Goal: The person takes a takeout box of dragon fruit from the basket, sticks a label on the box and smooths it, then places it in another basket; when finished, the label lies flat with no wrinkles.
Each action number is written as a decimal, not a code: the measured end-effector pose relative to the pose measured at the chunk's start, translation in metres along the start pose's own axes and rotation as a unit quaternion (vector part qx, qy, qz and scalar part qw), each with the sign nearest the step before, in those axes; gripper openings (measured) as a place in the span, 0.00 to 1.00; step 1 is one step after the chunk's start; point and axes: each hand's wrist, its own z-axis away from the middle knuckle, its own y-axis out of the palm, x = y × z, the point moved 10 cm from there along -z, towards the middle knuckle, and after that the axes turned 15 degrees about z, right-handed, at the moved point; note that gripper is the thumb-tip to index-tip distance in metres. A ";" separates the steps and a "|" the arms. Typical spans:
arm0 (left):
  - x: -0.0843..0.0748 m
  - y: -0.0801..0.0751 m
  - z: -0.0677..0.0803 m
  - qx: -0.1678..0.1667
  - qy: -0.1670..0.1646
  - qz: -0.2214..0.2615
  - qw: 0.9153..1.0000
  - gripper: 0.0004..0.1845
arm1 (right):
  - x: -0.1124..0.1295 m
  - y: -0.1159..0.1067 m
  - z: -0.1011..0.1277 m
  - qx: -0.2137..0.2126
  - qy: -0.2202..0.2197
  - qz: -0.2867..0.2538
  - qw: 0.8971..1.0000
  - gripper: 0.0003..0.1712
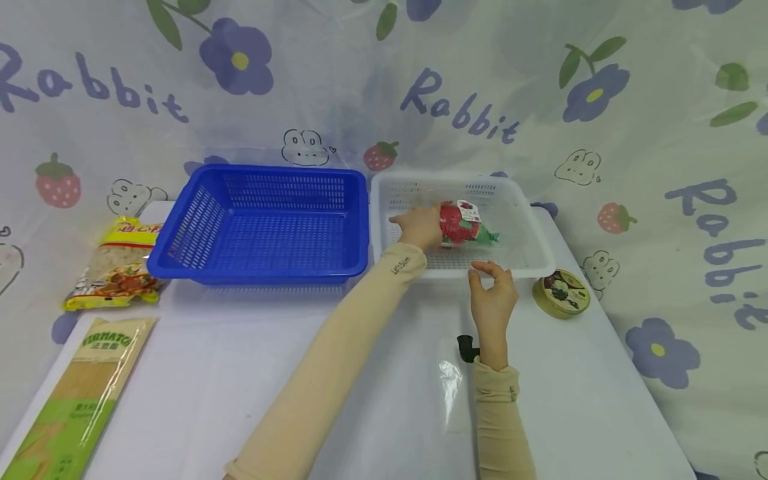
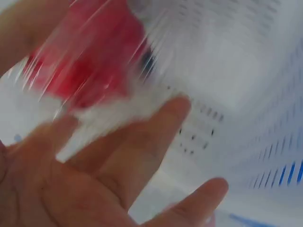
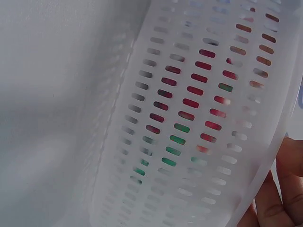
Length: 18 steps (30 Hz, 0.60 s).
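A red and green item in clear plastic wrap (image 1: 461, 223), with a white label, lies in the white basket (image 1: 534, 233). My left hand (image 1: 420, 227) reaches into this basket at the item's left end. In the left wrist view its fingers (image 2: 142, 146) are spread and fairly straight, with the wrap crossing close to the thumb and one fingertip. My right hand (image 1: 495, 300) pinches the basket's front rim between thumb and fingers. The right wrist view has those curled fingers (image 3: 274, 203) at the rim, and red and green show through the slots.
Left of the white basket stands a blue basket (image 1: 258, 272). A yellow-topped food bag (image 1: 123, 263) and a spaghetti pack (image 1: 81, 393) lie at the left. A round gold tin (image 1: 561, 293) sits at the right, and a clear plastic strip (image 1: 453, 387) near the right wrist.
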 end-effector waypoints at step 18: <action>0.010 0.018 0.035 0.112 0.044 -0.022 0.993 0.30 | 0.000 0.001 0.002 0.014 0.000 0.004 1.000 0.08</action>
